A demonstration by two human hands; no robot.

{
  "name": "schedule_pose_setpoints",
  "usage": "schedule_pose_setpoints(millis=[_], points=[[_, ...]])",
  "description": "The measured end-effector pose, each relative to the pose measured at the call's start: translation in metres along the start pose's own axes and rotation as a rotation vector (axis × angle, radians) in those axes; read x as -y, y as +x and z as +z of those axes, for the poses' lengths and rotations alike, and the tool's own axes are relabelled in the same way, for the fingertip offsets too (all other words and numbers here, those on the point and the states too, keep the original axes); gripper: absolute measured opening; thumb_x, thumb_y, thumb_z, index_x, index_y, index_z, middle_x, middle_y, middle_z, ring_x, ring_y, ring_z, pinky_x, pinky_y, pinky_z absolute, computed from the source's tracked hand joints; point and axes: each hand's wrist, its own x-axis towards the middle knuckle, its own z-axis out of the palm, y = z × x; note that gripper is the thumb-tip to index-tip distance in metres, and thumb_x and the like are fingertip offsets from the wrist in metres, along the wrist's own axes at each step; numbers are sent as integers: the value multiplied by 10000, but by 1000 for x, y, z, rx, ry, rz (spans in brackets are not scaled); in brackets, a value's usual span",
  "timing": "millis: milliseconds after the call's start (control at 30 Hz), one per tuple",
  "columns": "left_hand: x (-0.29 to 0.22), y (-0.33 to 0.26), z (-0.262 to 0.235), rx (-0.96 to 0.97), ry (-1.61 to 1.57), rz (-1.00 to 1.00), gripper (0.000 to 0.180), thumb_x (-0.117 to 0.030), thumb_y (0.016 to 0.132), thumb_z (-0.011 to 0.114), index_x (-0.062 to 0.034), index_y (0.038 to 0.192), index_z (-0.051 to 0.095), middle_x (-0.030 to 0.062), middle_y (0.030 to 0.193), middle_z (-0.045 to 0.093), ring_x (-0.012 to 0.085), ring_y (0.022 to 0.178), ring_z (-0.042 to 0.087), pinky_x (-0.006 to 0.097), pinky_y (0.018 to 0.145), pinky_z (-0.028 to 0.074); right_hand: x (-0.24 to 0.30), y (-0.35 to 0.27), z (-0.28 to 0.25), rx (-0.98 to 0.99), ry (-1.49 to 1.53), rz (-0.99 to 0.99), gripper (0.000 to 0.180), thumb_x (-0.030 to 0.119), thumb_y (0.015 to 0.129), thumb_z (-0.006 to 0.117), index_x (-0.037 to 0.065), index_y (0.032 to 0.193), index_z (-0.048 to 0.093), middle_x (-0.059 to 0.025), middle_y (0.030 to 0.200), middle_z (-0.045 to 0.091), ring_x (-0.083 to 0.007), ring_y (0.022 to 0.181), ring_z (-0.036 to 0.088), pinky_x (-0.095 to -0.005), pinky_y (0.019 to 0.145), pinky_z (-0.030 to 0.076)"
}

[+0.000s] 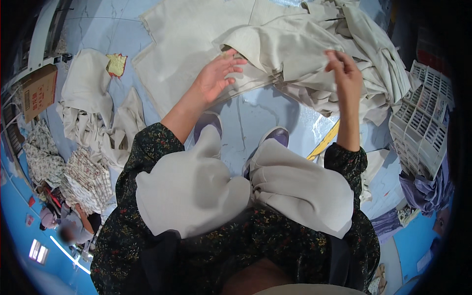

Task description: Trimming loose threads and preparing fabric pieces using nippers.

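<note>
Large pale beige fabric [182,44] lies spread on the floor in front of me, its right part heaped in loose folds [339,42]. My left hand [219,77] is over the spread fabric, beside a turned-up flap [250,46]. Its fingers are apart and nothing shows in them. My right hand [345,71] is raised before the folded heap, fingers loosely bent and slightly blurred, with no held thing visible. Whether either hand touches the fabric I cannot tell. Pale grey cloth [191,191] covers my knees, above my purple shoes [279,135].
More beige cloth [88,83] is bunched at left, beside a yellow scrap [116,65]. Beyond are a cardboard box [40,92] and a patterned fabric stack [88,179]. Another person [73,228] sits far left. A white plastic crate [420,123] and yellow strip [324,140] are at right.
</note>
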Motion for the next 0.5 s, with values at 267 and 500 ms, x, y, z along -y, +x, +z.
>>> schedule_pose_setpoints(millis=[267, 500], points=[[-13, 30, 22, -194, 116, 97, 248, -188, 905, 735, -107, 772, 542, -23, 660, 532, 48, 471, 369, 203, 417, 261, -30, -64, 79, 325, -659, -263, 275, 347, 902, 655, 82, 960, 697, -133, 800, 698, -348, 705, 667, -421, 617, 508], [-32, 17, 51, -178, 190, 199, 250, -116, 884, 731, -86, 725, 541, -18, 615, 519, 46, 453, 353, 217, 424, 267, -46, -56, 78, 189, -912, -281, 230, 309, 883, 660, 96, 971, 657, -96, 807, 676, -338, 672, 667, -445, 569, 500]])
